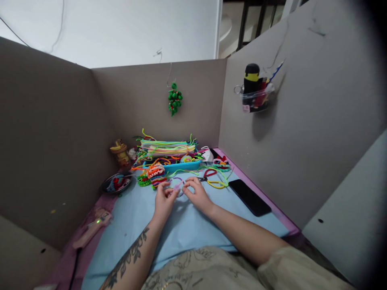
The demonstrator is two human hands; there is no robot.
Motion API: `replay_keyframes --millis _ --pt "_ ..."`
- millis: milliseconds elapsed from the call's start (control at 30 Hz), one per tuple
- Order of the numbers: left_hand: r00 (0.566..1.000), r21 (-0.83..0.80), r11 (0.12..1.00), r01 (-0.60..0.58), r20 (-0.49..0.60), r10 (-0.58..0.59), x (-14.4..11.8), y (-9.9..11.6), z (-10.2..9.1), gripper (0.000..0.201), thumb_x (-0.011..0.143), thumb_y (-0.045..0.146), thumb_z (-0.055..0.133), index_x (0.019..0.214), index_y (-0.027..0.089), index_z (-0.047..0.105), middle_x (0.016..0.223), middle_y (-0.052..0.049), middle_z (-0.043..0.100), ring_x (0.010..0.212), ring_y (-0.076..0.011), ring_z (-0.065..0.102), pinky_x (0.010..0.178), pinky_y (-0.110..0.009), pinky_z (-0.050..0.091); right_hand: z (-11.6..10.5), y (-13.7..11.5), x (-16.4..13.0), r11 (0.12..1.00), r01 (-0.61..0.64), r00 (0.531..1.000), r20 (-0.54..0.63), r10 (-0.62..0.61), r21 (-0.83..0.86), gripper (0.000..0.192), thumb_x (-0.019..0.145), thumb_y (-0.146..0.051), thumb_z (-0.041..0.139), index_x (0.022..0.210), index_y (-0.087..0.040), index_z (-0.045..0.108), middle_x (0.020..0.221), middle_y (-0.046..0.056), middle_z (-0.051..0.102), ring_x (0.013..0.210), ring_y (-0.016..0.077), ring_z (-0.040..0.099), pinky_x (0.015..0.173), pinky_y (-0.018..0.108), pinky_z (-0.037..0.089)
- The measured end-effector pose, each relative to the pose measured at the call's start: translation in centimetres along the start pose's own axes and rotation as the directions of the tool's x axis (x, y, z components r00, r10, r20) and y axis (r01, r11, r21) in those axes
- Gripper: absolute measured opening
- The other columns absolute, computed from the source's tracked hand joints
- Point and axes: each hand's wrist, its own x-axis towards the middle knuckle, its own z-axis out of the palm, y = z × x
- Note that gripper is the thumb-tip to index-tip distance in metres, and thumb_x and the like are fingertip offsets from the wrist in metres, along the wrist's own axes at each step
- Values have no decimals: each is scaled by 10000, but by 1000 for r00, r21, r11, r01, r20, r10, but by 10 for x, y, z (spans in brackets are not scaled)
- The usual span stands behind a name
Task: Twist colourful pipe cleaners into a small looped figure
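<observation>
Pinching a thin purple pipe cleaner loop [177, 184] between our left hand [163, 198] and right hand [197, 193] at the frame's centre, fingertips closed narrowly on it, we judge it could snag the fuzzy multicoloured pipe cleaner pile [155, 174] just above.

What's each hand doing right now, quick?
Left hand: pinched shut on the purple pipe cleaner.
Right hand: pinched shut on the same pipe cleaner's other side.

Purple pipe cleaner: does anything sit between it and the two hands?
Nothing visible does. The left hand and right hand both pinch the purple pipe cleaner directly, above the blue mat.
</observation>
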Motion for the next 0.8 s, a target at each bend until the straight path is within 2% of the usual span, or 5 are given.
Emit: replay_keyframes --millis 67,267,400,533,800 --pt "1000 -18 1000 -7 -29 6 0 1 0 437 636 353 678 937 195 403 606 43 580 524 -101 542 521 -201 382 1 -1 -3 998 13 1000 -7 -14 -53 92 749 -241 594 715 -216 675 1047 67 535 1041 208 463 937 381 341" --pt "999 -86 996 -21 -32 18 0 -1 0 445 638 348 689 950 199 409 630 38 586 578 -115 576 568 -213 406 12 5 -10 996 18 999 41 -15 -91 169 751 -206 581 867 -252 696 1225 70 490 1168 238 375 985 436 310" --pt "999 -133 990 36 30 -32 1 -5 0 437 641 325 691 944 200 402 619 39 603 553 -105 572 561 -201 402 18 8 -11 997 -9 999 51 13 -76 183 773 -178 535 833 -237 697 1208 86 486 1159 236 393 972 436 331" --pt "999 -152 988 31 44 -24 1 -7 0 409 658 302 676 947 201 405 625 39 612 561 -99 578 578 -203 408 19 6 -12 996 -45 999 23 47 -72 159 765 -174 535 771 -208 690 1141 109 493 1110 237 429 953 421 354" --pt "1000 -103 995 13 27 -11 -2 -1 1 412 657 314 675 937 197 396 620 40 595 547 -102 569 526 -191 381 17 8 -13 983 62 997 -45 -71 -175 150 738 -130 529 763 -208 655 1149 83 472 1101 226 419 956 394 352"
